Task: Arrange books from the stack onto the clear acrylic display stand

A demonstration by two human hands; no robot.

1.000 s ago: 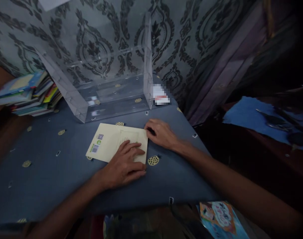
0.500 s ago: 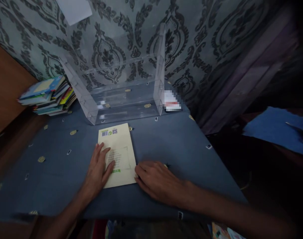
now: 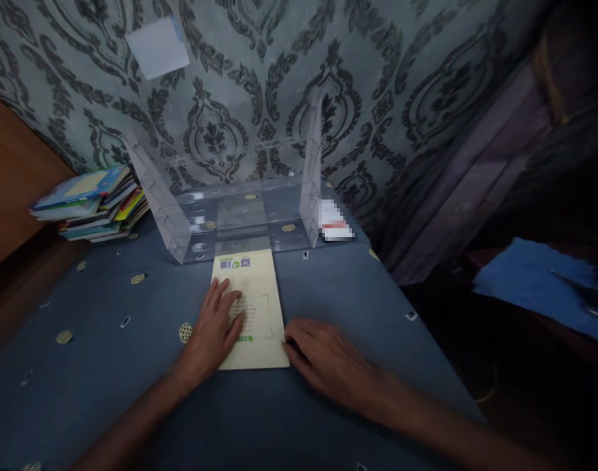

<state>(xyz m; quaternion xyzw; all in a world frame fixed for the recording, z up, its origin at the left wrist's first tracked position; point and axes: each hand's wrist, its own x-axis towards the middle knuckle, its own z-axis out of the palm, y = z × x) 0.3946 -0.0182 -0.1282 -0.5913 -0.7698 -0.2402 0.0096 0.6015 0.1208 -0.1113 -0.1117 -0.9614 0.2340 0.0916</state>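
Note:
A cream-coloured book (image 3: 256, 284) lies flat on the cloth-covered table, a barcode, QR code and printed text on its upward side. Across its left part rests my left hand (image 3: 219, 327), open, with fingers spread on the cover. My right hand (image 3: 323, 356) is at the book's lower right edge, its fingers curled and closed against that edge; the exact grip is partly hidden. Just beyond the book stands a clear plastic rack (image 3: 311, 190) with stepped side panels. The book's top edge lies close to the rack's front, and its reflection shows in the clear plastic.
A stack of books (image 3: 90, 203) stands at the far left near a brown wooden panel (image 3: 14, 176). A blurred white and red item (image 3: 335, 222) sits right of the rack. Patterned wallpaper with a white sheet (image 3: 159, 49) rises behind. Blue cloth (image 3: 539, 278) lies off the table's right side.
The book has shifted right relative to the rack and turned straighter, its top edge now nearer the rack's front. Both hands have moved right with it. The camera view has tilted up slightly.

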